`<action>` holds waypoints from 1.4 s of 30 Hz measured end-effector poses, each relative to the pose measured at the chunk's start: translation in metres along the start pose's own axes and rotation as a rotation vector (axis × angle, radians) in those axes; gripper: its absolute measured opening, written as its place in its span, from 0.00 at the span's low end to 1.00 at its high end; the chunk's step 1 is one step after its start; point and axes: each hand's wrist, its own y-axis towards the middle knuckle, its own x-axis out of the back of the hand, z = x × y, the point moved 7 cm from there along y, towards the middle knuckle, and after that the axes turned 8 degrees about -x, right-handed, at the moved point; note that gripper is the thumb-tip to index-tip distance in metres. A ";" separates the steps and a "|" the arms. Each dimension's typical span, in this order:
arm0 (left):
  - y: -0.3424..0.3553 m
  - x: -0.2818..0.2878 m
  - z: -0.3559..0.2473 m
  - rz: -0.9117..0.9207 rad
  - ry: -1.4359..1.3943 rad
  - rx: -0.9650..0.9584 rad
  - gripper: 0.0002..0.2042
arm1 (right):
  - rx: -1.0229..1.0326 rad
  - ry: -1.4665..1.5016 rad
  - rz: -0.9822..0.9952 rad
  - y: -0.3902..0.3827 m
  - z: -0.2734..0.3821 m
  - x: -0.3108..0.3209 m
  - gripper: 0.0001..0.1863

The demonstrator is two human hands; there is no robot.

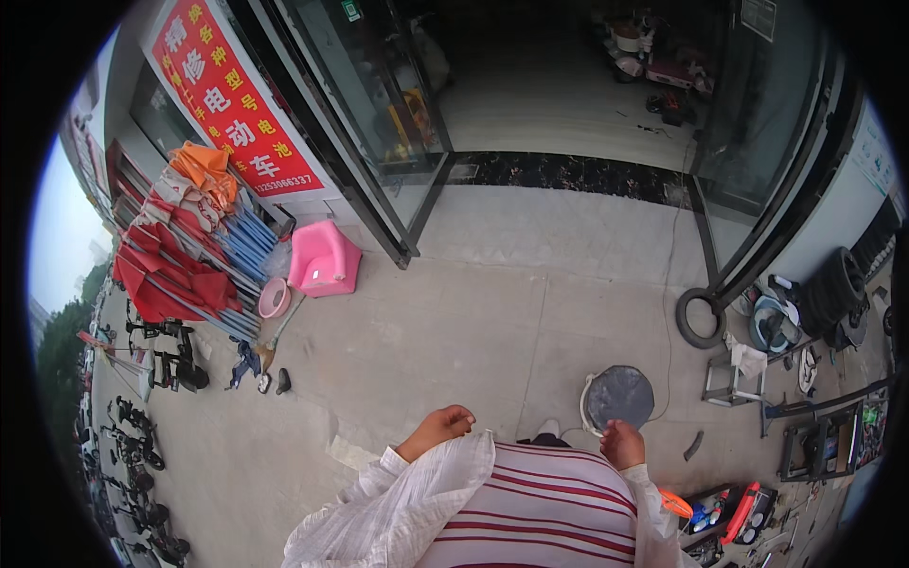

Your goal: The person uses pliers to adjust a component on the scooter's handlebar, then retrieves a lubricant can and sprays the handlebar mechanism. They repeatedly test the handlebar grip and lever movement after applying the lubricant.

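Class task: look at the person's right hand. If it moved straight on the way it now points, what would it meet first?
The right hand, loosely curled and empty, points forward and down toward the round grey stool just ahead. It would likely meet the stool's seat first, though depth is hard to judge in this fisheye view.

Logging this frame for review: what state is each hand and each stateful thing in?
left hand: loosely curled, holding nothing
right hand: fingers curled, empty, above the stool
round grey stool: upright on the pavement, seat bare
glass doors: open
pink plastic seat: upright by the door
parasols: folded, leaning against the wall
loose tyre: lying flat
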 end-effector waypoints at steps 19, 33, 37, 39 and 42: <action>0.667 0.335 -0.265 -0.094 0.089 -0.139 0.09 | -0.039 -0.327 0.408 0.474 0.471 -0.499 0.11; 1.099 0.518 -0.554 -0.042 0.157 -0.140 0.08 | 0.073 -0.197 0.146 0.802 0.877 -0.755 0.09; 1.142 0.572 -0.574 -0.192 0.077 -0.049 0.09 | 0.215 -0.399 0.406 0.845 1.005 -0.926 0.11; 1.164 0.596 -0.596 -0.315 0.010 0.041 0.09 | 0.223 -0.479 0.477 0.882 1.040 -0.989 0.11; 1.206 0.627 -0.613 -0.388 0.055 0.046 0.13 | 0.182 -0.522 0.562 0.938 1.067 -1.068 0.11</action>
